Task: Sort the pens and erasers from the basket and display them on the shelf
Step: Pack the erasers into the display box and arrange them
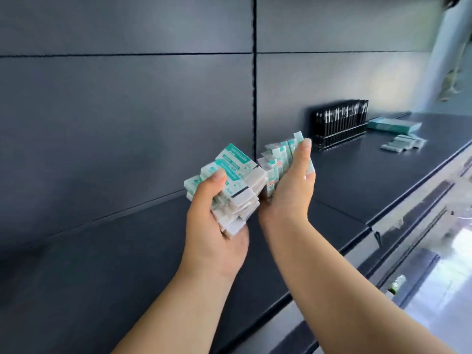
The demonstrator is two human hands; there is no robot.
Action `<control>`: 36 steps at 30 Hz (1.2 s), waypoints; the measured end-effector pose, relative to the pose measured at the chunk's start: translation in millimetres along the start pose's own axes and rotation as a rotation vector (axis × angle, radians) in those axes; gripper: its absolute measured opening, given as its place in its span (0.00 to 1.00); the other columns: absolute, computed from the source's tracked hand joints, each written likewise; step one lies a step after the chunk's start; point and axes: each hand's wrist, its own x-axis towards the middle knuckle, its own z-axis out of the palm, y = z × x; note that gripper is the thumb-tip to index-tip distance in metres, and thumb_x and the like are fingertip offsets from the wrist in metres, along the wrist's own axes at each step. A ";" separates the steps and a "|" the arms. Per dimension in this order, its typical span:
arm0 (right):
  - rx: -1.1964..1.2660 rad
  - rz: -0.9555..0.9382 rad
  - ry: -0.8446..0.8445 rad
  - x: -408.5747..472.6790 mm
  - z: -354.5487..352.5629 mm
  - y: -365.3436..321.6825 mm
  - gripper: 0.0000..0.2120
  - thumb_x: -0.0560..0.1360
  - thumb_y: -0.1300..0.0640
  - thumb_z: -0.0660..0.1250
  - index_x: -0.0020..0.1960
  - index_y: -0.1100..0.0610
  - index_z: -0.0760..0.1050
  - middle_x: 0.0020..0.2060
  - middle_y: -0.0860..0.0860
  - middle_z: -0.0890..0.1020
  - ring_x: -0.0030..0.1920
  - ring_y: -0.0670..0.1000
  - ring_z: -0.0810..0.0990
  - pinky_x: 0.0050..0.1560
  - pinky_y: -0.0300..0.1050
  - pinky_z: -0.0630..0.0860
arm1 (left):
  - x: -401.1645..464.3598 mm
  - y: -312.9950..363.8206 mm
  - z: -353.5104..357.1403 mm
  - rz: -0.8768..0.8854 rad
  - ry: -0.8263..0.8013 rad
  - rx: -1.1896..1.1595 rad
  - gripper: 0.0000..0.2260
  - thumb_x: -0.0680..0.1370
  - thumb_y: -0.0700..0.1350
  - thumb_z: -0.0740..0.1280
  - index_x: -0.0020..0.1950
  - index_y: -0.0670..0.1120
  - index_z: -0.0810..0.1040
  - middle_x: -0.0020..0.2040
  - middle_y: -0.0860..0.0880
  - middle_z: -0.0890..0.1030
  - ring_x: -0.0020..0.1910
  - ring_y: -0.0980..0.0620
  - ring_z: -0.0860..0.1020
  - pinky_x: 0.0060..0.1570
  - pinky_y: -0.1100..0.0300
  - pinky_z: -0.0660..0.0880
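Observation:
My left hand (217, 226) grips a loose stack of white erasers in teal-and-white sleeves (229, 182), held above the dark shelf (127, 264). My right hand (288, 190) holds a second row of erasers (278, 157) standing on edge, thumb pressed along the row's right side. The two bundles touch in the middle. Black pens (339, 123) stand in a row against the back wall at the right. The basket is out of view.
A flat teal box (394, 125) and a small group of erasers (403, 144) lie on the shelf at the far right. The shelf's front edge (383, 213) runs diagonally, with a glossy floor below. A dark panelled wall stands behind.

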 end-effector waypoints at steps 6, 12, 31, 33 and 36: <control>-0.002 -0.064 0.061 72.3 -86.2 -116.8 0.13 0.74 0.40 0.62 0.47 0.49 0.71 0.38 0.47 0.80 0.35 0.47 0.81 0.38 0.46 0.81 | 6.2 -128.6 90.9 -0.091 -0.075 0.019 0.10 0.63 0.45 0.63 0.30 0.49 0.84 0.36 0.50 0.84 0.35 0.54 0.82 0.37 0.65 0.78; 0.047 -0.164 0.133 140.8 -152.0 -214.4 0.12 0.73 0.41 0.63 0.47 0.49 0.70 0.39 0.49 0.80 0.37 0.49 0.82 0.45 0.52 0.81 | 23.9 -236.6 170.9 -0.190 -0.157 -0.007 0.10 0.63 0.45 0.63 0.30 0.48 0.84 0.35 0.49 0.83 0.35 0.54 0.82 0.43 0.59 0.77; 0.027 -0.186 0.092 468.4 -252.4 -341.9 0.13 0.73 0.44 0.64 0.47 0.54 0.70 0.35 0.50 0.79 0.34 0.50 0.80 0.44 0.52 0.79 | 239.1 -502.3 303.1 -0.225 -0.122 -0.080 0.09 0.63 0.45 0.64 0.29 0.47 0.83 0.33 0.49 0.82 0.33 0.53 0.81 0.45 0.58 0.72; 0.014 -0.152 0.086 501.7 -256.8 -342.8 0.17 0.74 0.44 0.64 0.52 0.57 0.70 0.37 0.51 0.79 0.34 0.50 0.80 0.44 0.53 0.79 | 262.5 -520.7 309.2 -0.219 -0.067 -0.060 0.09 0.63 0.46 0.64 0.29 0.47 0.84 0.34 0.49 0.83 0.34 0.53 0.81 0.46 0.57 0.72; 0.007 -0.052 0.060 538.9 -256.6 -332.8 0.24 0.74 0.44 0.64 0.60 0.61 0.68 0.43 0.55 0.79 0.40 0.54 0.81 0.47 0.58 0.79 | 289.4 -535.4 310.5 -0.173 0.007 -0.004 0.08 0.63 0.46 0.64 0.29 0.47 0.83 0.33 0.49 0.82 0.33 0.52 0.79 0.42 0.58 0.70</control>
